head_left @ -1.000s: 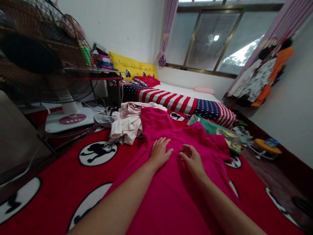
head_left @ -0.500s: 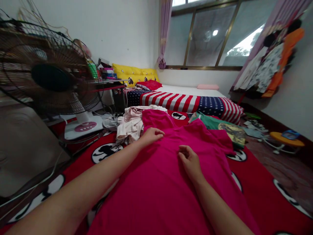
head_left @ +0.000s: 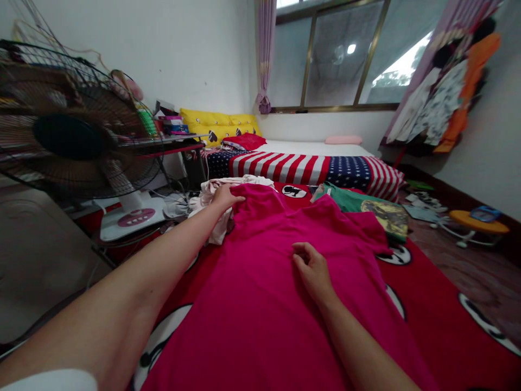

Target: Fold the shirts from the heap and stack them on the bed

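A magenta T-shirt (head_left: 260, 271) lies spread over a red blanket (head_left: 427, 293) printed with black-and-white cartoon circles. My left hand (head_left: 226, 196) reaches to the shirt's far left edge and rests against a heap of pale clothes (head_left: 217, 231). My right hand (head_left: 311, 269) lies on the shirt's middle, fingers lightly curled, holding nothing. Beyond the shirt is a green garment (head_left: 345, 202), partly under it, and a dark-and-yellow printed garment (head_left: 386, 217) lies beside that.
A standing electric fan (head_left: 69, 138) with a white base (head_left: 136, 217) stands at left. Star-and-stripe bedding (head_left: 293, 168) and yellow pillows (head_left: 215, 122) lie beyond the blanket. Clothes (head_left: 443, 92) hang at right, above an orange stool (head_left: 476, 222) and papers on the floor.
My left hand has slid away to the far left, up to the pale clothes. My right hand has barely moved. The view has swung slightly and levelled.
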The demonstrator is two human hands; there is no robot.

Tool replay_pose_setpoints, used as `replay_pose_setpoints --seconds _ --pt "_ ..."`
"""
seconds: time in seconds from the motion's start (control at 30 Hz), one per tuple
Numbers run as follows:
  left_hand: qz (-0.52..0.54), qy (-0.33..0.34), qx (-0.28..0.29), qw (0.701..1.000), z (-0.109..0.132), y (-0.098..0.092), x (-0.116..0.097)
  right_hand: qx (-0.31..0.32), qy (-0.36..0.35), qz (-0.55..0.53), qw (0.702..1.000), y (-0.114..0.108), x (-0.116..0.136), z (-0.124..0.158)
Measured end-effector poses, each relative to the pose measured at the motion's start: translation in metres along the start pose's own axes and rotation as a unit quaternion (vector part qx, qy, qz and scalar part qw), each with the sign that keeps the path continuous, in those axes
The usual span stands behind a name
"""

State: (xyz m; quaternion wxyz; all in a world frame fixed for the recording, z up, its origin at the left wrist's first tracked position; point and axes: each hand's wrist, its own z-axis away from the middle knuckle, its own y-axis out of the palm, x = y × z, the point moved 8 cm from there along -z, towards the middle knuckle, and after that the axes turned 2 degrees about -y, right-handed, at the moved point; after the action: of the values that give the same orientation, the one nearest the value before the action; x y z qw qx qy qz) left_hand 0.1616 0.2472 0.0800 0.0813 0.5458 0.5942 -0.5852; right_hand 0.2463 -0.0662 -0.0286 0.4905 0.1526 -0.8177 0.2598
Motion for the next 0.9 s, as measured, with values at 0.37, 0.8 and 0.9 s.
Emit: replay_pose_setpoints --seconds 0.37,0.8,0.9 --pt "-0.049 0.007 -0.105 0.993 -0.026 -0.034 -0.014 0.004 -0.009 0.004 1.0 0.0 0.0 0.0" --pt "-0.135 0.117 0.127 0.976 0.17 -0.049 0.012 -0.001 -0.013 0.0 1.0 -0.001 0.004 -0.001" --pt "-0.212 0.047 0.143 0.965 0.212 -0.06 0.042 -0.003 -0.012 0.011 1.0 -0.001 0.001 0.0"
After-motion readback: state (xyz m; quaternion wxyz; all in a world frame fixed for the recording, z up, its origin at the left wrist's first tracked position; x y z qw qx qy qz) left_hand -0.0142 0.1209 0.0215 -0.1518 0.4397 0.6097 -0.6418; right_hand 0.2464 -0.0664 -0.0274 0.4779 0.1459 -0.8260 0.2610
